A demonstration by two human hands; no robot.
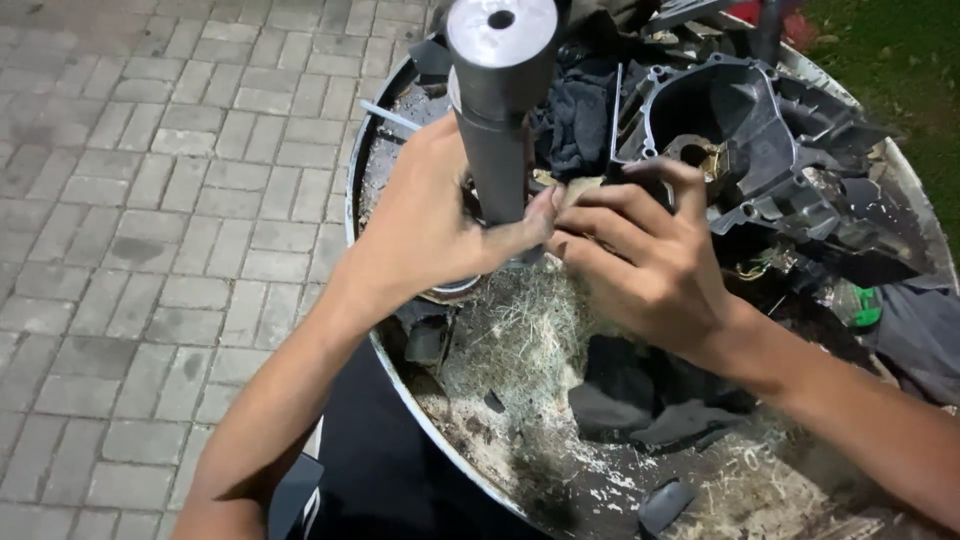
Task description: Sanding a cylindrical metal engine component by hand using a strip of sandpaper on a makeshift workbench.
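Left hand (430,225): forearm enters from the lower left and rises steeply, bare to the elbow, wrist roughly straight. Back of hand faces the camera; fingers curl away out of sight, thumb stretched out toward the right hand, grimy at the tip — closed in a grip.

Right hand (640,255): forearm enters from the lower right edge, angled up and leftward, wrist slightly bent. Knuckles up, fingers flexed and bunched together, index on top, tips pointing at the left thumb.

Thumb tip and right fingertips nearly touching — contact itself cannot be made out.
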